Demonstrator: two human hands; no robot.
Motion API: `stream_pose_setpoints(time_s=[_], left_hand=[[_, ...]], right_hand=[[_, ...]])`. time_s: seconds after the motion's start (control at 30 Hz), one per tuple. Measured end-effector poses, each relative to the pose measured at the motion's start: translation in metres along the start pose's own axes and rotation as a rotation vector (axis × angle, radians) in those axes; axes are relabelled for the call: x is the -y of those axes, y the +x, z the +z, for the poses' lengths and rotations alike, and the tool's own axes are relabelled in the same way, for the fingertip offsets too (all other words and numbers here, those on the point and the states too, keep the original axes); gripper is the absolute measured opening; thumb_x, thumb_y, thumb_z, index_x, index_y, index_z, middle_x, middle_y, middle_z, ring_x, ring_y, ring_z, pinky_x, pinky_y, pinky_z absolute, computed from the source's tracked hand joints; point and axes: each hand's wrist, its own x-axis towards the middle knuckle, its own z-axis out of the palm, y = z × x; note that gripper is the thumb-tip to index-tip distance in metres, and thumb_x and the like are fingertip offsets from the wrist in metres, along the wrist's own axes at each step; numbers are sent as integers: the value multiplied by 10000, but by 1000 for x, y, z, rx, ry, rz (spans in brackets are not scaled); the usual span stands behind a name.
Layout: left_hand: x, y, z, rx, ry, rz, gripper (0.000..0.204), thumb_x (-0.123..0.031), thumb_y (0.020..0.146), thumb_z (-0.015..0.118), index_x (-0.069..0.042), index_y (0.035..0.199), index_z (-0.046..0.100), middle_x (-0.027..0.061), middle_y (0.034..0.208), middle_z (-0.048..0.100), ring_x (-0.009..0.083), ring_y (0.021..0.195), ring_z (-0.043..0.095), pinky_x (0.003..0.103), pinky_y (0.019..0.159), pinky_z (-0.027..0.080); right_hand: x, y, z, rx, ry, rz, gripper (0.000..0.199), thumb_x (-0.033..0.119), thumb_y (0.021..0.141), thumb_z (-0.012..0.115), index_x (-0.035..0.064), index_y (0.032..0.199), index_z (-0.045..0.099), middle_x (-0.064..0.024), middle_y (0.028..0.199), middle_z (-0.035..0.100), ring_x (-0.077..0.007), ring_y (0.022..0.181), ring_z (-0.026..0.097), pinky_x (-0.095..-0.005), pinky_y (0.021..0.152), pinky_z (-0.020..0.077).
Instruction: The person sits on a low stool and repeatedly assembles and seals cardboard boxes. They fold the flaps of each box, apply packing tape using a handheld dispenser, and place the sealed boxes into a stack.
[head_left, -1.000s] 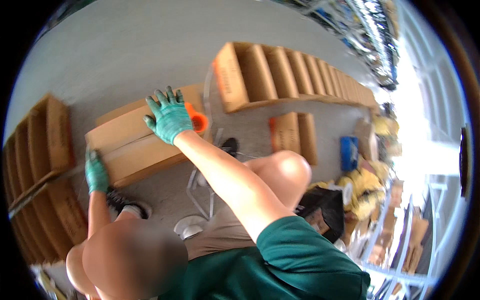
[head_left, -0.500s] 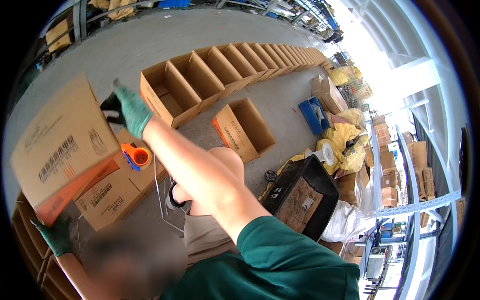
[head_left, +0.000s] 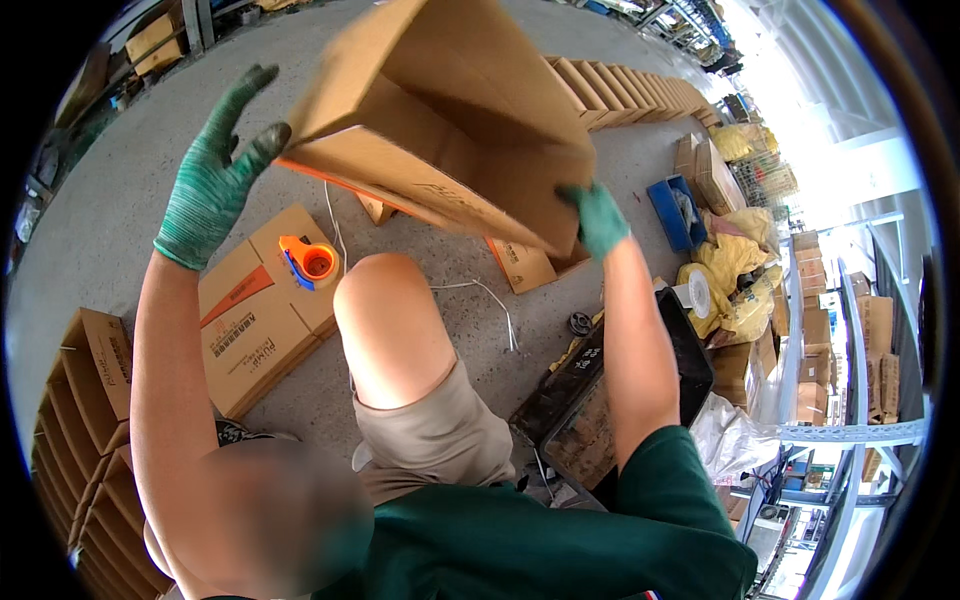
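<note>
A cardboard box [head_left: 440, 110] with an orange stripe is held up in front of me, tilted, its hollow inside facing me. My right hand [head_left: 603, 222], in a green glove, is closed on the box's right edge, the thumb on the inner wall. My left hand [head_left: 212, 180], also gloved in green, is beside the box's left corner with fingers spread; whether a fingertip touches it I cannot tell. Below the left hand lie flattened cardboard boxes [head_left: 245, 345] in a stack. On top of them sits an orange tape dispenser [head_left: 318, 262] with a blue part.
A long row of open boxes [head_left: 640, 92] curves away behind the held box. More open boxes [head_left: 75, 420] stand at lower left. To the right are a black bin [head_left: 690, 350], a blue crate [head_left: 672, 215] and yellow sacks [head_left: 735, 255]. White strapping [head_left: 490, 290] trails across the floor.
The cardboard box has swung from the left to the upper middle, and its inside has come into view. My right hand has moved right. My left hand has risen from the lower left.
</note>
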Motion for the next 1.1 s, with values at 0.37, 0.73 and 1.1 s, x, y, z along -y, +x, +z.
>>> stream_pose_setpoints(time_s=[0.37, 0.73, 1.1], left_hand=[[110, -147, -43, 328, -128, -746, 462, -210, 997, 595, -27, 1411, 503, 122, 1392, 563, 211, 1282, 512, 338, 1098, 391], [177, -253, -57, 296, -108, -1068, 373, -164, 992, 590, -23, 1337, 573, 40, 1209, 641, 136, 1083, 573, 271, 950, 446], [251, -376, -68, 272, -118, -1255, 407, -194, 1000, 559, -19, 1367, 544, 102, 1282, 638, 193, 1126, 593, 320, 881, 488]], right_hand=[[-328, -15, -82, -626, 260, 505, 534, 242, 916, 682, 8, 1359, 496, -184, 1237, 607, -354, 1068, 633, -469, 860, 563], [-244, 4, 22, 62, -1406, 153, 688, 46, 918, 496, 378, 1505, 364, -234, 1411, 469, -387, 1185, 593, -475, 1032, 461], [-212, 121, -34, -9, -1653, 353, 577, 118, 970, 436, 385, 1481, 414, -74, 1655, 133, -402, 1333, 481, -458, 1090, 444]])
